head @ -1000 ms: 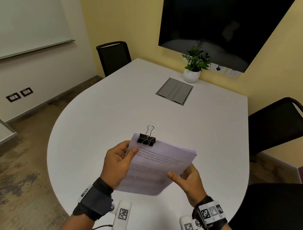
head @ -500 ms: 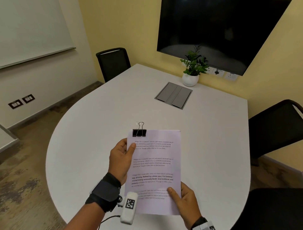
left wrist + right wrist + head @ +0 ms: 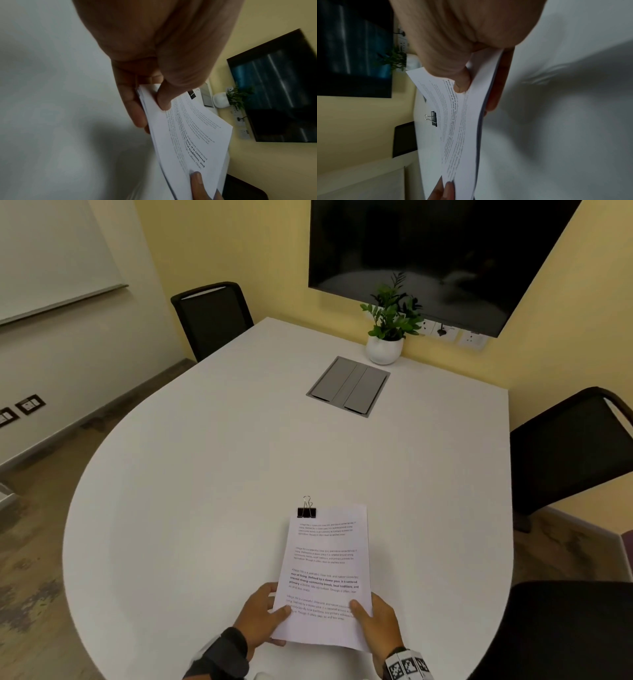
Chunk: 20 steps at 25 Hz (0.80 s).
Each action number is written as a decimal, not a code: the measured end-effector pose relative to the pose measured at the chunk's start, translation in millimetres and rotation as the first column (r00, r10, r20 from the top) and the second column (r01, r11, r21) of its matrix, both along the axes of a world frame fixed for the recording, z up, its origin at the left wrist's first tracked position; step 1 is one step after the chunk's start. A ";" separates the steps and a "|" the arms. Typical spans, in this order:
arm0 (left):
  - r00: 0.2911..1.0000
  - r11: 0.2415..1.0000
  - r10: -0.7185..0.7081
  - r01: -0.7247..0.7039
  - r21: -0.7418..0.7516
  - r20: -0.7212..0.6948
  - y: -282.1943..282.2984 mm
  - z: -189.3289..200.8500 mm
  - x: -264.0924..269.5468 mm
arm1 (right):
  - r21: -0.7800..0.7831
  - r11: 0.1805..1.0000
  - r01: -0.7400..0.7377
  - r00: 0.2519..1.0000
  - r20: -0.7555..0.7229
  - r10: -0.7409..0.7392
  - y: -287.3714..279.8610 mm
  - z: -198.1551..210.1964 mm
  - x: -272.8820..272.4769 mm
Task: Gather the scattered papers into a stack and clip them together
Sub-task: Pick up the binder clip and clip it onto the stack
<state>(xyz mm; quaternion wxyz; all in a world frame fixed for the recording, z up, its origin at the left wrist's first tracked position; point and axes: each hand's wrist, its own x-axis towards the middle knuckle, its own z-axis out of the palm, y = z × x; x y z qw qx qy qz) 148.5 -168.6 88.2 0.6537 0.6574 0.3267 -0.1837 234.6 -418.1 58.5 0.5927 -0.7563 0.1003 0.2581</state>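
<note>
I have the stack of white printed paper sheets (image 3: 327, 573) lying lengthwise away from me, its near end pinched from both sides and its far end reaching out over the white rounded surface (image 3: 212, 474); whether that far end rests on the surface or hangs just above it I cannot tell. The black binder clip with wire handles (image 3: 306, 510) bites the stack's far-left corner, handles pointing away from the stack; so I judge the clipping done and only the laying down left.

My left hand (image 3: 262, 616) grips the stack's near-left edge, thumb on the printed face and fingers curled beneath; my right hand (image 3: 378, 623) holds the near-right corner the same way, thumb on top and fingers under.

I expect the stack to be light and limp; the wrist views show the loose edges fanning and bowing between my thumbs; unclipped corners will sag and slide on each other. The clipped corner is the firm place to take hold; failing that, both long edges near the stack's middle.

Beyond the stack's far end sits a grey hatch panel (image 3: 349, 386) set into the surface; further beyond it, a small green plant in a white pot (image 3: 385, 347).
</note>
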 end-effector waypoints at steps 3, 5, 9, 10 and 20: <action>0.997 1.000 0.011 -0.011 -0.002 -0.077 -7.2 -17.6 15.7 | -0.089 0.994 -0.069 0.997 -0.027 0.067 -2.7 -21.7 16.9; 0.994 1.000 0.021 -0.023 -0.016 -0.111 -10.4 -27.5 24.5 | -0.117 0.990 -0.080 0.996 -0.055 0.074 -4.9 -32.1 25.6; 0.986 0.997 0.071 -0.075 -0.019 -0.149 -11.1 -43.7 42.0 | -0.139 0.988 -0.071 0.992 -0.115 0.056 -10.0 -45.8 47.2; 0.985 0.996 0.091 -0.094 -0.011 -0.150 -10.8 -46.8 46.6 | -0.136 0.989 -0.055 0.992 -0.120 0.038 -10.9 -47.9 52.5; 0.972 0.974 0.216 -0.208 0.088 -0.096 -6.3 -87.9 141.6 | -0.142 0.989 0.039 0.943 -0.322 -0.084 -11.4 -50.2 128.9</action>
